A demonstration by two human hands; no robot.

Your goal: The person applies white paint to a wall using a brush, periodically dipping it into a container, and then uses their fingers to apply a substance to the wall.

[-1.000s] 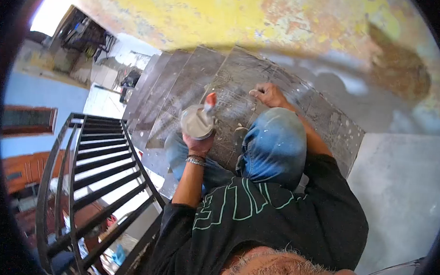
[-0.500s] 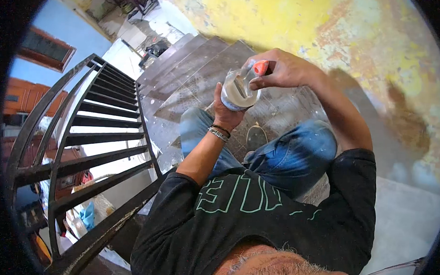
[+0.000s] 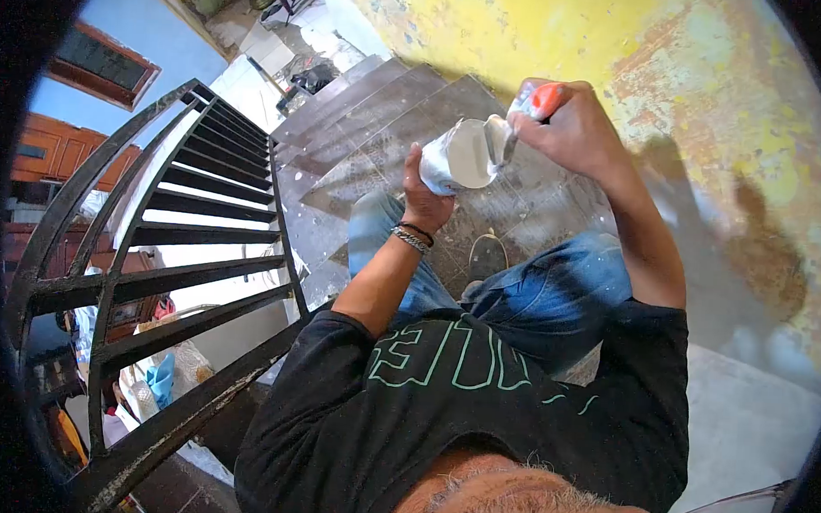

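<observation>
My left hand [image 3: 428, 189] is wrapped round a white plastic tub [image 3: 442, 167], tilted with its mouth toward the right. White paste coats the inside and rim of the tub. In my right hand [image 3: 573, 126] is a putty knife [image 3: 500, 142] with an orange-ended handle, my fingers closed round it. Its blade, smeared with white paste, is right at the tub's right rim. Both hands are up in front of my bent knees, over the tiled steps [image 3: 379, 111].
A black metal railing [image 3: 199, 222] runs along my left. On the right stands a yellow wall [image 3: 563, 36] with peeling, patchy paint. My shoe [image 3: 489, 257] rests on a step below me. Dark items [image 3: 310, 83] lie on the floor past the steps.
My right hand has moved up and right, drawing the putty knife from inside the tub to its rim. The tub has tipped further to the right.
</observation>
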